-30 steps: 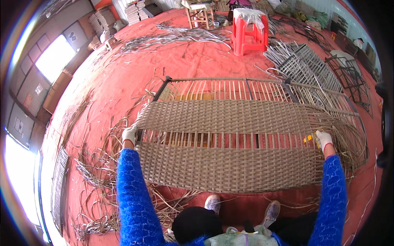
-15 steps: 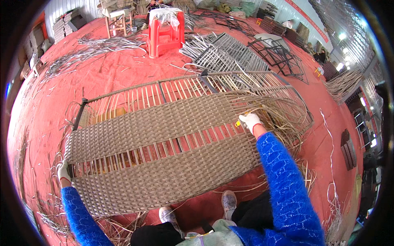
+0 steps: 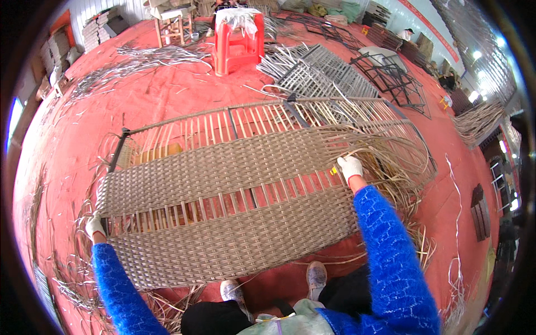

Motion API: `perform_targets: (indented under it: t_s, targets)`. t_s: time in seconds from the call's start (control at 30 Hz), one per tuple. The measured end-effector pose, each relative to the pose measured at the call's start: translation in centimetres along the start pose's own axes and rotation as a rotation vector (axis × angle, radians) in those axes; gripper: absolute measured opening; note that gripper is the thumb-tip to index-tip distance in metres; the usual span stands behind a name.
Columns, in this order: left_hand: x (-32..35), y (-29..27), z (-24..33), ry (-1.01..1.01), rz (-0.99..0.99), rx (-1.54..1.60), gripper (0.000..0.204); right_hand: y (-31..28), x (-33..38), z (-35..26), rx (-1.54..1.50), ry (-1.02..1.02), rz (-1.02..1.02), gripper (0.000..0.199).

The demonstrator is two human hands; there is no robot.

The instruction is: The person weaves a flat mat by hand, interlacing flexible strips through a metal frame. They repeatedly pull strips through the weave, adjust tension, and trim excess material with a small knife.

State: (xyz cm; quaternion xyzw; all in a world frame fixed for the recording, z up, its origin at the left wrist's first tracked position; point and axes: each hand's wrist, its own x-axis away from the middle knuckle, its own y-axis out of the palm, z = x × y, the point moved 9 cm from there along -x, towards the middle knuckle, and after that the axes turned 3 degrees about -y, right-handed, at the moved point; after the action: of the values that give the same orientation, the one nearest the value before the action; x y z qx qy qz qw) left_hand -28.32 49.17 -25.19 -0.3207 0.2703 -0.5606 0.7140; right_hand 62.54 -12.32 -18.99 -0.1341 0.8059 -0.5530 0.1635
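A brown woven wicker panel [image 3: 234, 245] on a metal frame lies across the floor before me. Two broad woven bands are parted by a strip of bare strands, and more unwoven strands [image 3: 195, 131] run along its far side. My right hand [image 3: 350, 167], in a white glove, is closed around a small yellow tool [image 3: 334, 170] over the right end of that strip; the glove hides most of the tool. Loose wicker strands [image 3: 391, 167] spread out beside this hand. At the panel's left edge, my gloved left hand [image 3: 95, 228] grips the frame, its fingers partly hidden.
Beyond the panel stand a red plastic stool [image 3: 240, 47] and a stack of grey slatted pieces [image 3: 324, 72]. Dark metal frames [image 3: 391, 81] lie at the far right. Scattered strands [image 3: 139, 64] cover parts of the red floor covering. My shoes [image 3: 316, 276] are close to the near edge.
The view has shifted slightly, so the whole scene sits further right. Both hands keep almost the same places on the panel, and the yellow tool remains in my right hand.
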Motion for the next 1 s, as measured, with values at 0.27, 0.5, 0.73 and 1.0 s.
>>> perform_targets:
  t_s: [0.27,0.5,0.73,1.0]
  targets:
    - [8.8,-5.7,12.2,0.14,0.209,-0.665,0.04,-5.5,3.9,-5.4,0.425,-0.001,-0.181,0.052]
    - [33.9,3.8,32.5,1.19,-0.276,-0.128,0.017,-1.9,16.2,-23.4,0.521,-1.045,-0.152,0.012]
    - [47.2,10.9,37.4,1.355,-0.506,-0.281,0.024,-2.3,19.2,-26.0,0.332,-0.978,-0.038,0.015]
    - [46.9,11.8,37.7,1.206,-0.423,-0.407,0.031,-1.8,18.3,-27.3,0.417,-0.979,-0.082,0.015]
